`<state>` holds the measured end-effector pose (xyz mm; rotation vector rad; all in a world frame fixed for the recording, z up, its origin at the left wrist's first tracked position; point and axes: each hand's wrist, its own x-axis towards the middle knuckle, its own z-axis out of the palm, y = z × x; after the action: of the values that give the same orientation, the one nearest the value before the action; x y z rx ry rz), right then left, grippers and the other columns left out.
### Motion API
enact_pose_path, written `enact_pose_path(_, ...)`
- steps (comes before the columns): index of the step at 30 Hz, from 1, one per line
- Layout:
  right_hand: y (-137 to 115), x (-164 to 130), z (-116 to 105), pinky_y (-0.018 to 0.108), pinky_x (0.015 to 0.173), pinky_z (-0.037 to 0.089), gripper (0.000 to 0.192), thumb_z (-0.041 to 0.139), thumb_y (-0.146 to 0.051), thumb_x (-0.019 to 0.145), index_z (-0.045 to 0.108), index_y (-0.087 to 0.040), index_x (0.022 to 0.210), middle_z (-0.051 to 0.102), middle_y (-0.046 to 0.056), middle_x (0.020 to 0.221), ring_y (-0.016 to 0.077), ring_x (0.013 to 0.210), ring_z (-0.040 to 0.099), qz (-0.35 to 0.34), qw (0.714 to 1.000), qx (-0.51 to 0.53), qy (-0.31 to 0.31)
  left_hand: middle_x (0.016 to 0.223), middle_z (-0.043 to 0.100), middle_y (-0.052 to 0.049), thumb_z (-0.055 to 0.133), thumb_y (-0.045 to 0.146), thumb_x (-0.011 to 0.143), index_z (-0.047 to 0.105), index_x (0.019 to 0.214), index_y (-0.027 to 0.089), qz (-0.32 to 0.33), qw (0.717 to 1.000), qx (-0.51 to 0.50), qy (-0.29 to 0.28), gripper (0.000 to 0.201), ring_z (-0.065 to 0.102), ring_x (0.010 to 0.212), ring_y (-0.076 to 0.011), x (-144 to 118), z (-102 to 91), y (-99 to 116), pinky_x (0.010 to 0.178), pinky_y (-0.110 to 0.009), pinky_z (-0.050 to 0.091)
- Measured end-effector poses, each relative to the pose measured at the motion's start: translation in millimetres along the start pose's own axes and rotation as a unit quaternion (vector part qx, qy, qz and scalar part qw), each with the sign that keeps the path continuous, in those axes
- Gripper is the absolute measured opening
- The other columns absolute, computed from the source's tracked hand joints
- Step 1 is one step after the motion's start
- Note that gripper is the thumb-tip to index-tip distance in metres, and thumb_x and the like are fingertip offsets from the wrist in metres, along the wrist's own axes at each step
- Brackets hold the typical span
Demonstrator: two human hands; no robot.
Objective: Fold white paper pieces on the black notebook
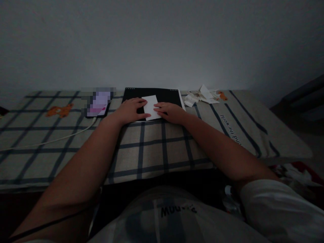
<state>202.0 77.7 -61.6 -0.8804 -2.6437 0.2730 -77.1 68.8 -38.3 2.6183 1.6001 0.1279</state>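
Dim, grainy. Left hand [131, 110] and right hand [170, 112] flat, fingers spread, pressing white paper [151, 106] on black pad [153, 98] at 12 o'clock. Paper scraps [201, 96] at 1 o'clock; blurred phone [97, 105] at 11.

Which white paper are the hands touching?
The flat white paper on the black pad, pressed between the left hand and right hand. The other scraps lie piled, untouched, farther right.

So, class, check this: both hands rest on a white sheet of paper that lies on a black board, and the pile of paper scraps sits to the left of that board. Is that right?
Not quite. The head view shows the paper scraps to the right of the black board, not the left. The left hand and right hand do rest on the white paper.
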Motion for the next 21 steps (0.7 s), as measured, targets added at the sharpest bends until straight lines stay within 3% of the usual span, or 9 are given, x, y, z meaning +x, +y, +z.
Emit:
enact_pose_path(4,2,-1,2,0.061,0.134,0.048,0.044,0.057,-0.023,0.113,0.078,-0.019,0.151,0.067,0.016,0.167,0.0326,0.158,0.063,-0.005,1.000,0.016,0.009,0.186,0.044,-0.017,0.070,0.078,0.097,0.045,0.180,0.022,-0.006,0.999,0.017,-0.028,0.103,0.037,0.174,-0.0394,-3,-1.2,3,0.140,-0.054,0.030)
enact_pose_path(12,6,-2,3,0.061,0.136,0.045,0.045,0.057,-0.024,0.113,0.077,-0.017,0.152,0.067,0.018,0.166,0.0320,0.158,0.062,-0.006,1.000,0.024,0.004,0.186,0.043,-0.019,0.073,0.077,0.096,0.044,0.180,0.021,0.003,1.000,0.017,-0.023,0.105,0.038,0.173,-0.0448,-7,-2.1,11,0.140,-0.062,0.030)
enact_pose_path(16,9,-5,5,0.061,0.134,0.047,0.041,0.060,-0.025,0.111,0.082,-0.022,0.145,0.071,0.016,0.164,0.0314,0.155,0.064,-0.014,0.999,0.040,0.025,0.178,0.056,-0.016,0.066,0.069,0.102,0.061,0.170,0.022,0.037,0.999,-0.012,0.024,0.082,0.049,0.166,-0.0418,-7,-3.5,13,0.139,-0.062,0.033)
enact_pose_path(21,13,-8,0,0.059,0.130,0.050,0.039,0.059,-0.024,0.110,0.085,-0.027,0.139,0.074,0.012,0.160,0.0301,0.150,0.066,-0.011,0.991,0.055,0.121,0.159,0.074,-0.013,0.065,0.060,0.101,0.081,0.148,0.021,0.105,0.990,-0.062,0.073,0.064,0.066,0.151,-0.0366,-7,-5.2,11,0.133,-0.054,0.045)
